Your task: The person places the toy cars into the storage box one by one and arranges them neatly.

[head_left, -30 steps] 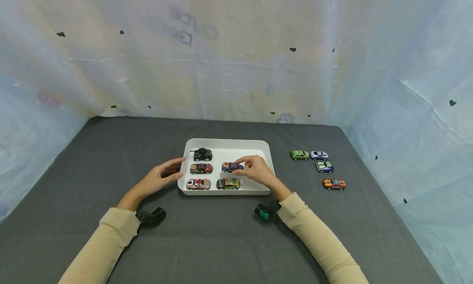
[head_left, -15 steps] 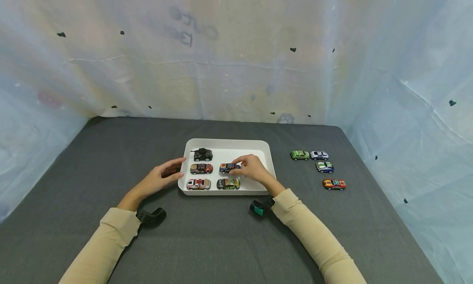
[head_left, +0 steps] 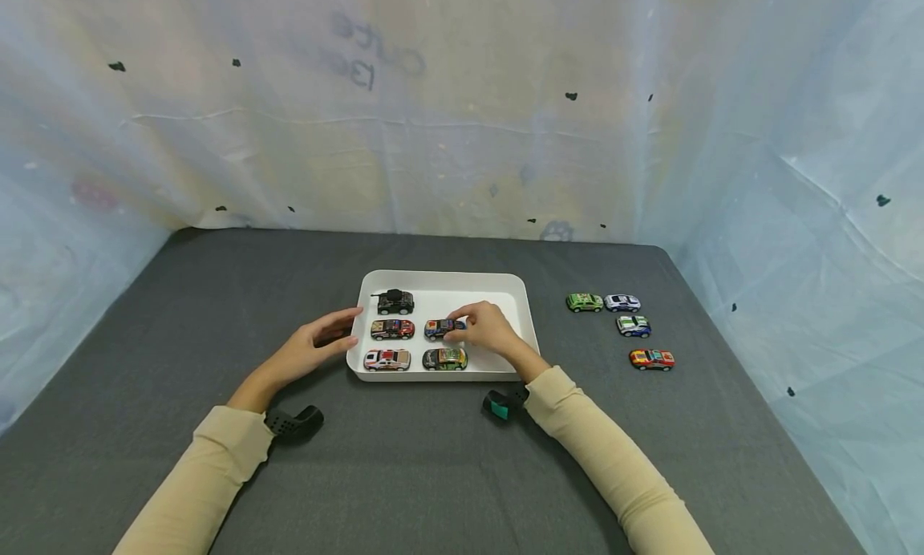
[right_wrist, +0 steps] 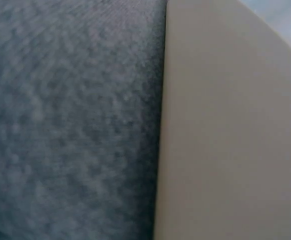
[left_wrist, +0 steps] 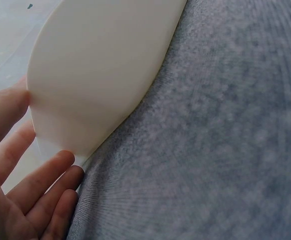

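Right hand (head_left: 492,330) pinches blue car (head_left: 435,329) in white tray (head_left: 476,285) | relaxed left hand (head_left: 312,350) touches tray | five other vehicles (head_left: 392,330) inside

Mid-frame in the head view, your right hand (head_left: 485,328) is partly hiding a blue toy car (head_left: 436,329); the bottom edge is cutting your sleeves (head_left: 205,475).

Pale sheeting (head_left: 462,170) behind grey-clothed table (head_left: 404,475)
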`<state>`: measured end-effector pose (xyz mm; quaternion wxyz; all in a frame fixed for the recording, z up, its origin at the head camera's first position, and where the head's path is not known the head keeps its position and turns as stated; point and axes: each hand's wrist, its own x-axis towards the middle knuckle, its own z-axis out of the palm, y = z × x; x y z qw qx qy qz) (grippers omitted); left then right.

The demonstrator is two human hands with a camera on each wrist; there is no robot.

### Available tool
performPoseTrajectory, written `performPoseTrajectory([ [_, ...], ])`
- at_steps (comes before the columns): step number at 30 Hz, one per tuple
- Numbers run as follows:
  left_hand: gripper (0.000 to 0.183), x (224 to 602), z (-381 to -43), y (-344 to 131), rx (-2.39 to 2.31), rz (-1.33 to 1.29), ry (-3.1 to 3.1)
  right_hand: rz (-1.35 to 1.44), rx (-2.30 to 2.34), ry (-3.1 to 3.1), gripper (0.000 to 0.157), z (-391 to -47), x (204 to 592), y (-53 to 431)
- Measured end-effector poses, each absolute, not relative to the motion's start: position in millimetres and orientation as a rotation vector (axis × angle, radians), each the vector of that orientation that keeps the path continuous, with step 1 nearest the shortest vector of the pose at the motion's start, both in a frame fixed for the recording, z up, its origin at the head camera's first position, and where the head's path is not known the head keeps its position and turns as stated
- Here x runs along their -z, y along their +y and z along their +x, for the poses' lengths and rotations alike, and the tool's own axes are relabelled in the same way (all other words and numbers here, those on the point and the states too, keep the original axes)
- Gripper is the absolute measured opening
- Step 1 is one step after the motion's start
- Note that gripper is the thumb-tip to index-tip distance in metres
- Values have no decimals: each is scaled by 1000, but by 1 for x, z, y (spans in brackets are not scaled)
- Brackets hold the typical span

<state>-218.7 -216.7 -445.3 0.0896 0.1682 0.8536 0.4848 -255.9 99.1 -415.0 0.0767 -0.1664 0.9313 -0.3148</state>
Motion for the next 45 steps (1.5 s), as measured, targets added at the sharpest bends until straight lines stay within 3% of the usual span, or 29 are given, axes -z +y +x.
performPoseTrajectory([
  [18, 58, 445, -218, -217, -1424, 515, 2556, -420, 904, 2818, 37, -259, 420, 97],
  [45, 60, 446, -219, -215, -1445, 499, 2539, -555, 1199, 2662, 35, -243, 380, 144],
])
